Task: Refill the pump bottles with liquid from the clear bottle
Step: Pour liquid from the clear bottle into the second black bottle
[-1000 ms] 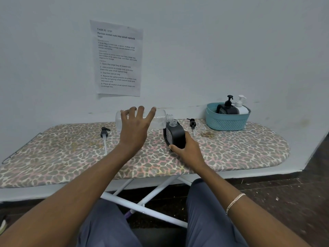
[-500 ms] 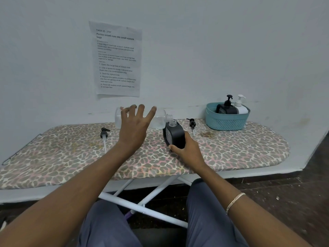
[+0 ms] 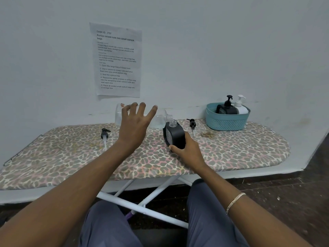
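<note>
Centre frame, you're pouring: left hand (image 3: 132, 129), fingers splayed round the clear bottle (image 3: 160, 120); right hand (image 3: 188, 151) grips the black pump bottle (image 3: 173, 135). Next, tilt further, necks aligned.

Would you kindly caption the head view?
Left hand tips the clear bottle toward the open black bottle gripped by right hand.

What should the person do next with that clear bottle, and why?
Probably raise its base a little. The left hand holds the clear bottle almost level, mouth at the black bottle's open neck, which the right hand steadies; some liquid seems to lie low inside.
</note>
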